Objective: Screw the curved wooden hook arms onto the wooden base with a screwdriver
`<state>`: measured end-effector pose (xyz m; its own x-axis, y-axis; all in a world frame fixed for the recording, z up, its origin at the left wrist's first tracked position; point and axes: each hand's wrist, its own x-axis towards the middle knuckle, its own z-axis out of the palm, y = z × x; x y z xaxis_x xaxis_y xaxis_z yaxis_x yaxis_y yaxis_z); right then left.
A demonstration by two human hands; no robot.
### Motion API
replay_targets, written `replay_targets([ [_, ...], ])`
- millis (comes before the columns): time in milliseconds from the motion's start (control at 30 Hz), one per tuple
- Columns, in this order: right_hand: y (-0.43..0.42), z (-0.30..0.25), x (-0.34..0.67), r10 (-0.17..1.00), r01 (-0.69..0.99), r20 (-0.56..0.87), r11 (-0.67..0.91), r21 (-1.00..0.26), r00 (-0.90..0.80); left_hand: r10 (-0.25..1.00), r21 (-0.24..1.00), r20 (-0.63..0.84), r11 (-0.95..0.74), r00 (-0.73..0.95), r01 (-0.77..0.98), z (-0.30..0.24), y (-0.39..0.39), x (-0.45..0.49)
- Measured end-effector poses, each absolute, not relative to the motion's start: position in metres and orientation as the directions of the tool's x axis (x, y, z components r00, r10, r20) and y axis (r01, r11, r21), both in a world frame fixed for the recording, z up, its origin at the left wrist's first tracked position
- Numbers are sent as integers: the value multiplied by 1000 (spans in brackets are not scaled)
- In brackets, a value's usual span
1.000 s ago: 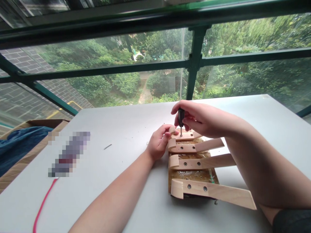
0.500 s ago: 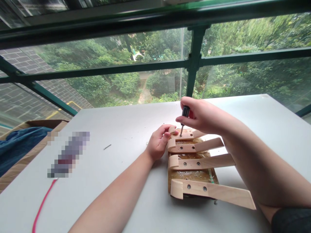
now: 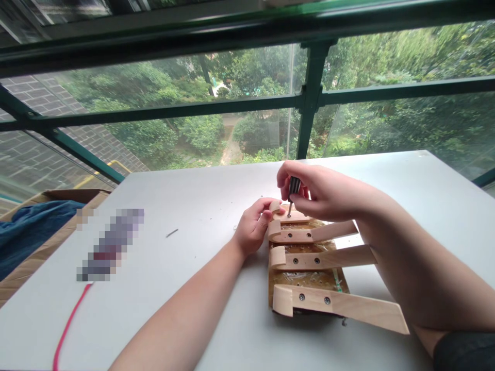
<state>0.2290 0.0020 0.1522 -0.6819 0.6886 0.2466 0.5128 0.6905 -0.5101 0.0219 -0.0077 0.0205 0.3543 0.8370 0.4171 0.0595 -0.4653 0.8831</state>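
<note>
In my right hand (image 3: 313,188) is a screwdriver (image 3: 294,188) with a dark handle, its thin shaft pointing down at a screw (image 3: 289,216) in the farthest wooden strip (image 3: 297,216). My left hand (image 3: 255,224) grips the curled left end of that same strip, fingers closed round it. Beneath lies a brown, film-wrapped board (image 3: 309,278). Several pale wooden strips cross it, each with a curled left end and a long right end past the board's edge. Two screws show in the nearest strip (image 3: 348,303). My right hand hides the farthest strip's right end.
The board rests on a white table (image 3: 201,309). A small dark metal piece (image 3: 172,233) lies left of my hands. Farther left are a blurred-out object (image 3: 112,242) with a red cord (image 3: 69,324) and a cardboard box (image 3: 54,226) holding blue cloth. Green-framed windows stand behind.
My right hand has turned and lowered slightly round the screwdriver handle, its fingers in a different hold. My left hand and the board stay in place.
</note>
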Motion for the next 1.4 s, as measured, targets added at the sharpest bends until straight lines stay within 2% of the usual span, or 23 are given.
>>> replay_targets([
  [133,0,156,236,720,552,214,658,-512,-660,842,892,409,-450,352,40,19,-8,22],
  [333,2,160,238,750,659,243,658,-365,-615,841,892,410,-450,353,36,19,-8,22],
  [433,4,158,234,772,693,278,635,-341,-571,847,900,397,-434,354,30,19,-7,22],
  [633,7,152,230,826,726,283,564,-394,-487,846,897,403,-440,349,31,18,-8,22],
  [800,10,147,226,832,679,260,551,-485,-489,850,905,396,-426,348,11,18,-8,22],
  [967,11,146,225,847,692,256,529,-491,-466,849,906,395,-424,350,5,18,-8,22],
  [1233,4,159,239,770,624,151,600,-500,-619,848,897,405,-442,341,34,18,-8,22],
  [1400,1,162,240,762,626,134,607,-489,-634,855,904,392,-427,340,33,20,-9,23],
])
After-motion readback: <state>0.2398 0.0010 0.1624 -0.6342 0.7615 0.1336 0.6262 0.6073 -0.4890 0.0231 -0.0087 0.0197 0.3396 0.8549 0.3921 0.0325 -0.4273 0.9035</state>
